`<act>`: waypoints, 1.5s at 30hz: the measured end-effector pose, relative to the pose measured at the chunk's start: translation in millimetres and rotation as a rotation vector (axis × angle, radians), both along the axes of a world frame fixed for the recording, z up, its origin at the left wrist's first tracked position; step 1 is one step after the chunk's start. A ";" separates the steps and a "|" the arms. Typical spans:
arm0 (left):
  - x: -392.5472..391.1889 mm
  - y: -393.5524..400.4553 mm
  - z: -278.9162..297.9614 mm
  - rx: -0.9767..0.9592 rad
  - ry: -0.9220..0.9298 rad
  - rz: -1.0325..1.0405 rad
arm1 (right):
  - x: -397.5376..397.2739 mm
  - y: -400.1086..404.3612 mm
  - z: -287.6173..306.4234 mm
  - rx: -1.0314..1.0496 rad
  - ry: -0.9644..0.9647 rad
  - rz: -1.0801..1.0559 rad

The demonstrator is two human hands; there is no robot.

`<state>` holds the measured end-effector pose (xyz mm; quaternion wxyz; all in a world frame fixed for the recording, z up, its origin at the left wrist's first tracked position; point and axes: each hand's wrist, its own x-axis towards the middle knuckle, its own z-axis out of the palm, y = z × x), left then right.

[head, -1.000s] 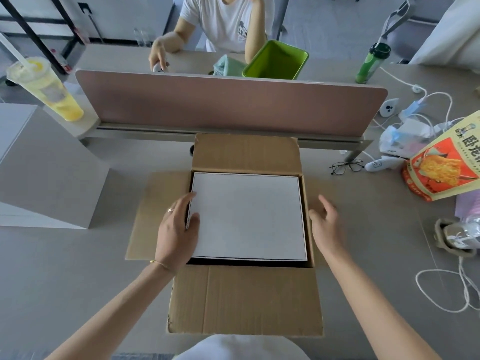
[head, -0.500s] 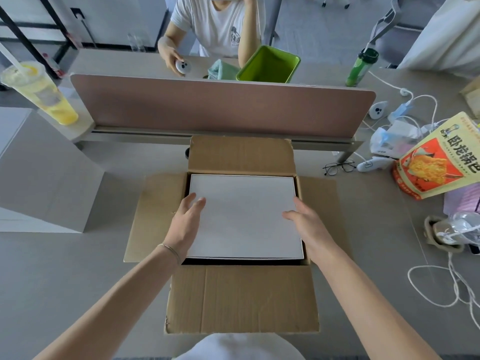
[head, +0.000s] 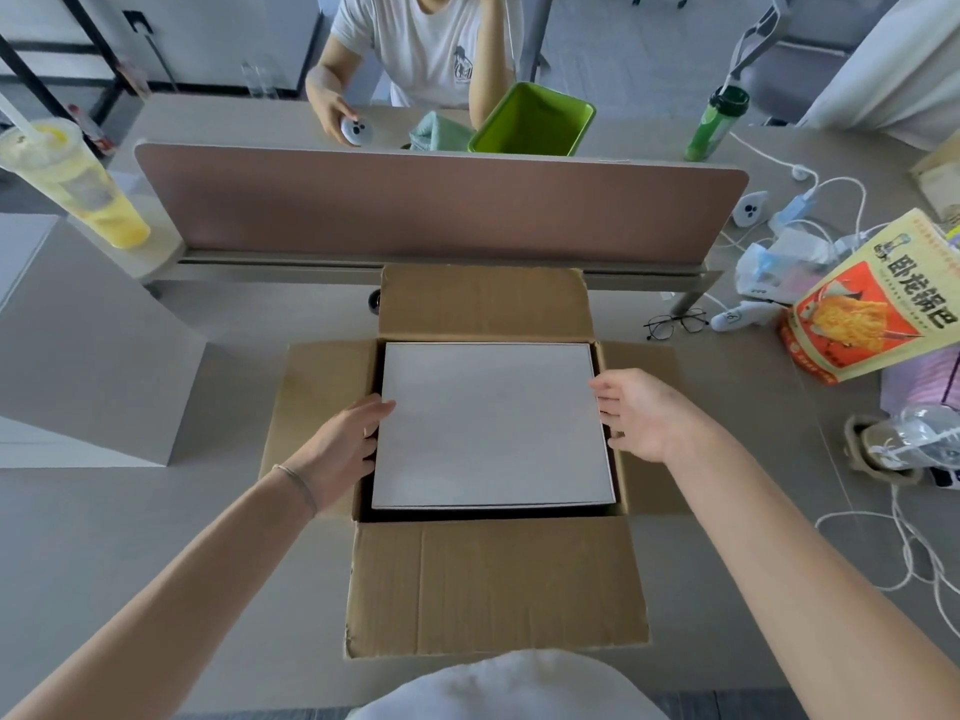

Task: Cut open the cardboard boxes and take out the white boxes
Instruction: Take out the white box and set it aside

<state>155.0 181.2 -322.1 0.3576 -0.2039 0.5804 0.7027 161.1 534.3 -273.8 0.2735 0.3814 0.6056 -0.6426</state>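
Note:
An open cardboard box (head: 496,579) lies on the desk in front of me with all its flaps folded outward. A flat white box (head: 491,426) fills its inside, top face up. My left hand (head: 340,444) is at the white box's left edge, thumb on the top face and fingers curled down into the dark gap beside it. At the box's right edge is my right hand (head: 636,413), fingers stretched out and fingertips touching the edge. No cutting tool is in view.
A pink divider panel (head: 441,205) stands just behind the box. A grey-white box (head: 88,356) sits left, a yellow drink cup (head: 78,187) behind it. Right: glasses (head: 675,324), a snack bag (head: 878,298), cables (head: 914,553). A person sits opposite by a green bin (head: 532,122).
Both hands slid outward from the top of the white box to its left and right edges. My left fingers dipped into the gap at the side.

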 end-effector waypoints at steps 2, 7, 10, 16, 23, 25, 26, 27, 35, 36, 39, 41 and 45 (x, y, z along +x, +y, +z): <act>1.1 -3.7 3.8 0.064 -0.022 -0.016 | 0.0 12.4 -1.0 -0.010 -0.012 -0.049; 5.9 -17.5 13.0 0.200 -0.032 0.122 | 13.6 17.6 -13.7 0.028 0.051 -0.211; 11.7 -23.6 10.9 0.134 -0.002 0.213 | 19.8 24.6 -17.7 0.014 0.096 -0.270; 21.2 12.8 18.5 -0.103 0.190 0.060 | 33.8 21.4 -16.2 0.055 0.182 -0.164; 31.8 22.3 11.8 -0.009 0.217 0.209 | 47.4 15.7 8.1 -0.048 0.277 -0.012; 34.1 28.0 12.7 -0.019 0.217 0.232 | 48.4 14.8 10.2 -0.063 0.269 0.060; 33.9 29.1 13.8 -0.033 0.219 0.219 | 48.5 13.9 10.1 -0.043 0.257 0.082; 32.9 28.8 17.2 -0.058 0.216 0.197 | 48.4 12.3 11.0 -0.019 0.258 0.090; 36.9 31.1 20.1 -0.382 0.575 0.026 | 43.5 8.6 -12.0 0.169 0.405 -0.014; 37.3 32.2 16.6 -0.425 0.644 0.026 | 42.7 10.7 -14.9 0.187 0.404 -0.009; 38.5 37.1 15.3 -0.470 0.694 0.132 | 41.7 13.2 -20.9 0.204 0.415 -0.048; 34.8 36.4 14.8 -0.393 0.628 0.209 | 42.5 13.7 -26.7 0.186 0.405 -0.136; 24.4 32.8 26.0 -0.090 0.486 0.198 | 46.7 17.6 -34.2 0.143 0.416 -0.372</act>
